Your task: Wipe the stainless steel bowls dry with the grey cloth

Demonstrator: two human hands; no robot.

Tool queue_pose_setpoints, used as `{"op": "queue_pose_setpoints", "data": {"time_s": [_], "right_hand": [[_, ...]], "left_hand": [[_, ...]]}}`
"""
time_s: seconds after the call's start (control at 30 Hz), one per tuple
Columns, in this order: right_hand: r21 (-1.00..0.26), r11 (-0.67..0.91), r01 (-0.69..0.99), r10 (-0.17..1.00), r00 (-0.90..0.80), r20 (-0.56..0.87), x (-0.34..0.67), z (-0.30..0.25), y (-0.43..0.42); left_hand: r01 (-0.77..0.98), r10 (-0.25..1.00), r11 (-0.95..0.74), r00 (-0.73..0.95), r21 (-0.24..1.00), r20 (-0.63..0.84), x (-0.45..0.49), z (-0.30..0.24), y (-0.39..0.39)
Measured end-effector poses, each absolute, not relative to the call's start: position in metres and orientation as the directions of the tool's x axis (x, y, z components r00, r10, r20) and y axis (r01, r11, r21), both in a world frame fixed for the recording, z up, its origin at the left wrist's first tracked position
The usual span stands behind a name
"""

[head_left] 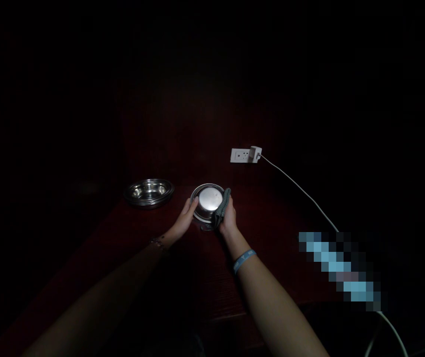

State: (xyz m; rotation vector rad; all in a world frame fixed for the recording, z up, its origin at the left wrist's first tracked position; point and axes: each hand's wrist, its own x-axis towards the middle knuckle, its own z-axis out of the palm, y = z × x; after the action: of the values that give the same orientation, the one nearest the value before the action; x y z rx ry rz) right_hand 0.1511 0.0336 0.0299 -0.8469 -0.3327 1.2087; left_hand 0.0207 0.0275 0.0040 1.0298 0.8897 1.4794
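Note:
A shiny metal bowl point(209, 198) is held up over the dark reddish table, its flat underside turned toward me. My left hand point(186, 216) grips its left rim, with the thumb lying over the outer wall. On the right side, my right hand point(229, 216) is closed on a dark grey-green cloth point(221, 208), which is pressed against the bowl's edge. The fingers behind the bowl are hidden. To the left stands a stack of metal bowls point(149, 193), open side up, apart from both hands.
A white wall socket point(239, 155) with a plugged-in charger point(255, 153) is at the back. Its white cable point(301, 189) runs down to the right, toward a pixelated bluish patch. The table point(219, 287) has its front edge near me. Surroundings are very dark.

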Motion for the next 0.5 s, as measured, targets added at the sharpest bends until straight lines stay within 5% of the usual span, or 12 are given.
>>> {"op": "queue_pose_setpoints", "data": {"time_s": [0.5], "right_hand": [[-0.748,0.164,-0.643,0.918,0.377,-0.123,0.158,0.013,0.046]], "left_hand": [[-0.185,0.985,-0.175,-0.037,0.967,0.171,0.019,0.000,0.033]]}}
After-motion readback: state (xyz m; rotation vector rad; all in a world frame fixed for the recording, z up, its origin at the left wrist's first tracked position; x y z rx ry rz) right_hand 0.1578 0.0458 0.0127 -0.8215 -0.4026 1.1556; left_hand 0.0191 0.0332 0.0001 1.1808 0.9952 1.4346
